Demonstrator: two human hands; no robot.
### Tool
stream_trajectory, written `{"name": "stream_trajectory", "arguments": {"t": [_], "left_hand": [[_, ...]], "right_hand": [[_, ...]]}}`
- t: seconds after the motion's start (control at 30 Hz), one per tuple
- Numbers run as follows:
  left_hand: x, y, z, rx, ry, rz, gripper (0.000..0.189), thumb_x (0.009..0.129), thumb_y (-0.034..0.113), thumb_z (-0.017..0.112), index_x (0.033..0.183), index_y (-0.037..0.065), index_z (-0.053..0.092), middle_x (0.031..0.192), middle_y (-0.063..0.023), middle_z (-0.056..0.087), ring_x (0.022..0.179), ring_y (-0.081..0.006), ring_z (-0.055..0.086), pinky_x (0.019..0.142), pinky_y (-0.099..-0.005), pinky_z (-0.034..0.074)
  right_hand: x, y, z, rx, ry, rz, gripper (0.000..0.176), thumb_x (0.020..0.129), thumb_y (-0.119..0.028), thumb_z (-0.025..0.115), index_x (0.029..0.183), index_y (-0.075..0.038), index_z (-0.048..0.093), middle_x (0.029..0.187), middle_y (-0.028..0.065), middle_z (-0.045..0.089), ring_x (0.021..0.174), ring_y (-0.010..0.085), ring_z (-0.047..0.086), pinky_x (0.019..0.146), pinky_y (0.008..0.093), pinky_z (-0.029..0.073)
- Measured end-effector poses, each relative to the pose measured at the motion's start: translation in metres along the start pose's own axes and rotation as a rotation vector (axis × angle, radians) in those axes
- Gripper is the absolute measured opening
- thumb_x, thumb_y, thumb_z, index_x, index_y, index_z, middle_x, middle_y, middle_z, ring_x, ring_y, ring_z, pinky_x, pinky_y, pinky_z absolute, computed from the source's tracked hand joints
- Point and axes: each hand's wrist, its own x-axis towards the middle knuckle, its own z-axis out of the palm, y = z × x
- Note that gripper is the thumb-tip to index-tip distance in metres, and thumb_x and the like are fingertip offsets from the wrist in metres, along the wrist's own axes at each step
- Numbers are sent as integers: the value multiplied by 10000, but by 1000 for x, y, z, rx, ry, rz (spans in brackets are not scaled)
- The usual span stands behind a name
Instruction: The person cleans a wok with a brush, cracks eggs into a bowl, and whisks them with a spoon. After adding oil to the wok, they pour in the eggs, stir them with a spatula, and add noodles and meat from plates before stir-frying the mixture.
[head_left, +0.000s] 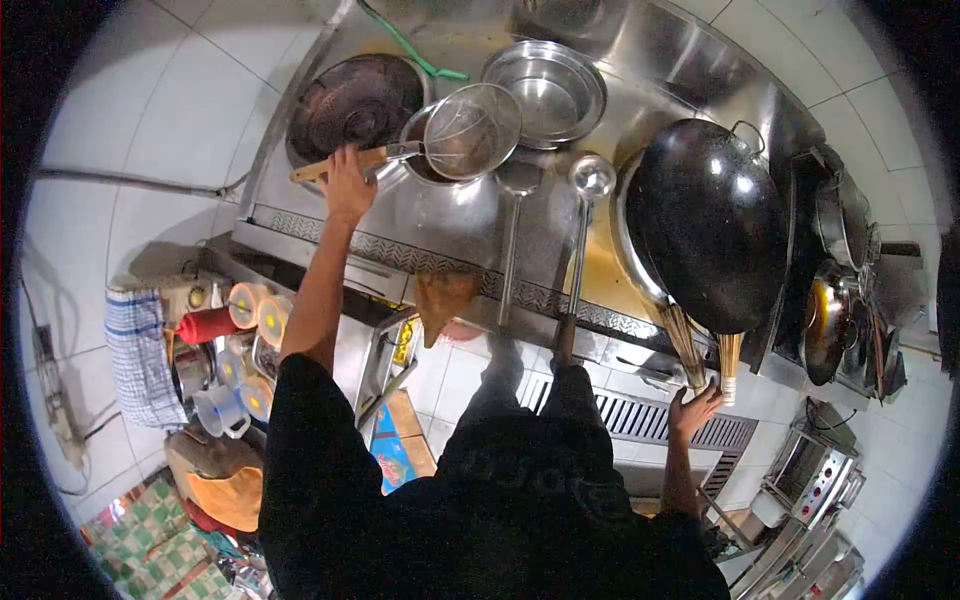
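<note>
My left hand [349, 188] is closed around the wooden handle of a round mesh strainer [473, 131]. The strainer's bowl rests over a metal pot [418, 122] on the steel stove top. Over on the right, my right hand [694, 409] has its thumb and fingers apart, right at the lower end of a bamboo wok brush [683, 343]. A second bamboo brush [729, 362] with a pale band hangs close to those fingers. Above both brushes a large black wok [712, 225] leans tilted on the stove.
A ladle [592, 178] and a wok spatula [518, 180] lie with handles over the stove's front edge. Behind stand a steel basin [545, 95] and a dark burner [357, 107]. Squeeze bottles [245, 304] sit at the left; pans [828, 322] hang at the right.
</note>
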Motion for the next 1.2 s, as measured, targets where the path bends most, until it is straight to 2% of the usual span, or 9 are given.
{"name": "stream_trajectory", "arguments": {"t": [0.13,0.23,0.33,0.47,0.6,0.8,0.9,0.97,1.2], "left_hand": [[25,-27,24,218,-195,30,647,813,299,647,1354,74,373,1335,-143,461,1260,-370,421,990,-634,293],[37,-43,44,237,-256,54,577,829,357,648,1307,99,455,1280,-183,505,1233,-381,452,962,-596,357],[28,-37,22,67,-296,129,560,841,442,632,1267,102,506,1164,-214,574,1098,-407,551,874,-557,443],[14,-36,-8,-37,-204,206,600,837,558,608,1186,75,536,991,-231,643,867,-440,632,733,-515,506],[-10,-14,-57,-89,-120,63,582,832,572,613,1121,71,549,963,-231,657,869,-430,637,725,-508,507],[-46,17,-107,-254,-113,-145,534,815,508,673,1060,45,572,876,-204,677,860,-413,646,710,-507,502],[-56,22,-117,-408,-43,-223,458,812,429,708,1005,34,583,870,-200,678,859,-409,647,698,-493,492],[-63,16,-110,-432,-71,-309,417,814,381,722,965,18,584,859,-204,673,849,-414,646,689,-471,482],[-86,14,-118,-729,11,-323,453,825,414,713,930,-1,565,797,-204,645,765,-425,621,678,-456,468]], "right_hand": [[-24,-74,10,1267,-310,319,370,843,-97,613,1192,2,542,1126,206,582,1039,336,573,888,423,439],[-19,-206,-29,872,-698,-177,344,857,-56,622,1179,30,535,794,166,638,786,268,642,699,341,502],[-30,-282,7,750,-300,-761,789,839,-332,724,1357,107,323,909,214,665,862,332,679,792,468,534],[-56,-343,32,518,-557,-493,891,788,-467,722,1350,106,334,1079,260,636,963,388,650,845,489,512],[-54,-348,32,591,-883,-339,802,801,-400,699,1315,101,342,1116,335,580,934,456,619,809,519,500],[-52,-315,9,908,-523,-59,495,875,-204,602,1268,0,381,924,228,615,810,438,626,741,513,497],[-34,-272,5,861,-170,-391,406,918,-169,552,1265,-22,400,806,155,592,607,307,598,569,434,508],[-9,-256,-49,1193,-786,-23,347,965,-186,531,1255,-26,429,710,75,534,478,164,493,423,316,437],[48,-260,-136,1516,-1132,-38,301,1027,-279,454,1229,-56,465,633,-16,481,446,81,455,414,237,398]]}}
